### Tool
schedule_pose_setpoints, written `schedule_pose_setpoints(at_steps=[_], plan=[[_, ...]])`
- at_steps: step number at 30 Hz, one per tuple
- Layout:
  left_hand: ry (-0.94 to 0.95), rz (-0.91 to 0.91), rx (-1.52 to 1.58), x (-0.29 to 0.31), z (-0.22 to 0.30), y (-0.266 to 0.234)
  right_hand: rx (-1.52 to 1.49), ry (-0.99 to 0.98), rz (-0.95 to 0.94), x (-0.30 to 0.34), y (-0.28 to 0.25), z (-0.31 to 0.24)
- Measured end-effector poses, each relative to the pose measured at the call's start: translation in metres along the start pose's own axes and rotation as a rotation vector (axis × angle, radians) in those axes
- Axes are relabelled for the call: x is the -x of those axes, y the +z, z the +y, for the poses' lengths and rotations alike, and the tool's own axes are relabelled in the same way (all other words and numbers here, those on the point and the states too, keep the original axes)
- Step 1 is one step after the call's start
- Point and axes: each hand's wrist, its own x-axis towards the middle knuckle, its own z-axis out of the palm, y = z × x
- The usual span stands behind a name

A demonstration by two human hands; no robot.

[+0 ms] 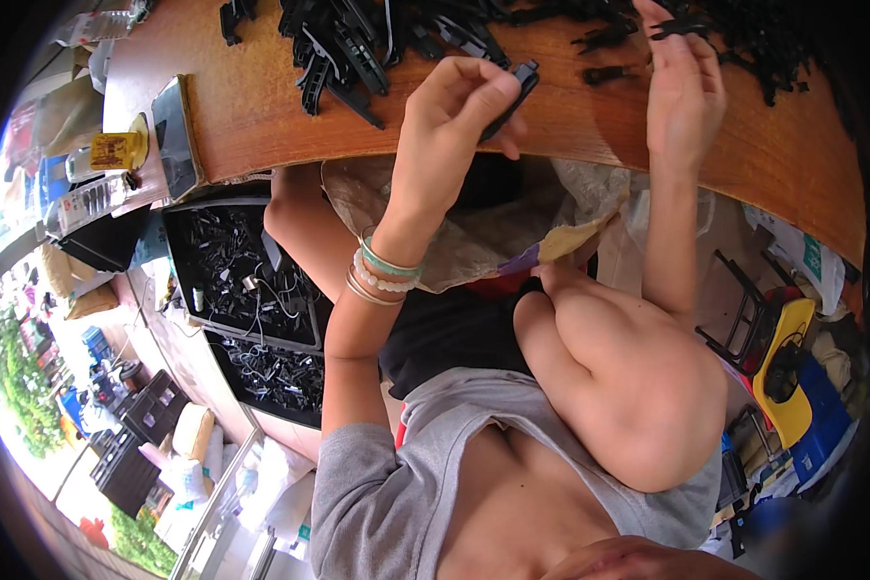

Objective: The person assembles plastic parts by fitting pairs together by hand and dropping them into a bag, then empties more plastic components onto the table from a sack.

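My left hand [445, 116] is closed over the front edge of the wooden table [251, 106], pinching a narrow black plastic part [512, 101] between thumb and fingers. Further right, my right hand [684, 101] is raised over the table with its fingers pointing away from me. A small black clip-like piece [681, 29] lies across those fingertips and seems gripped by them. Beyond my left hand is a heap of long black plastic strips [353, 58]. Small black forked pieces [609, 74] lie between the hands, and a pile of similar ones [768, 43] is at the far right.
A translucent plastic sheet [377, 198] hangs below the table edge over my lap. On the left, black trays [314, 333] hold many small black parts and cables. A dark flat case [174, 135] and a yellow-labelled jar [116, 151] sit at the table's left end. A yellow-and-blue stool [788, 387] stands right.
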Motion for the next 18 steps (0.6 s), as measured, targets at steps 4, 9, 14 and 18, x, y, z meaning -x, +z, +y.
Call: schedule_pose_setpoints(at_steps=[4,9,14,18], plan=[[-0.075,-0.132,0.18,-0.002,-0.002,0.001,-0.013,0.094,-0.095,0.003,-0.009,-0.018],[-0.094,-0.082,0.107,0.006,0.001,0.005,0.283,0.409,-0.595,0.047,0.032,-0.05],[0.065,-0.183,-0.283,0.018,0.001,0.01,0.526,0.15,-0.416,0.061,0.045,-0.047],[0.318,-0.16,-0.61,0.028,0.006,0.014,0.702,0.005,-0.383,0.066,0.049,-0.05]])
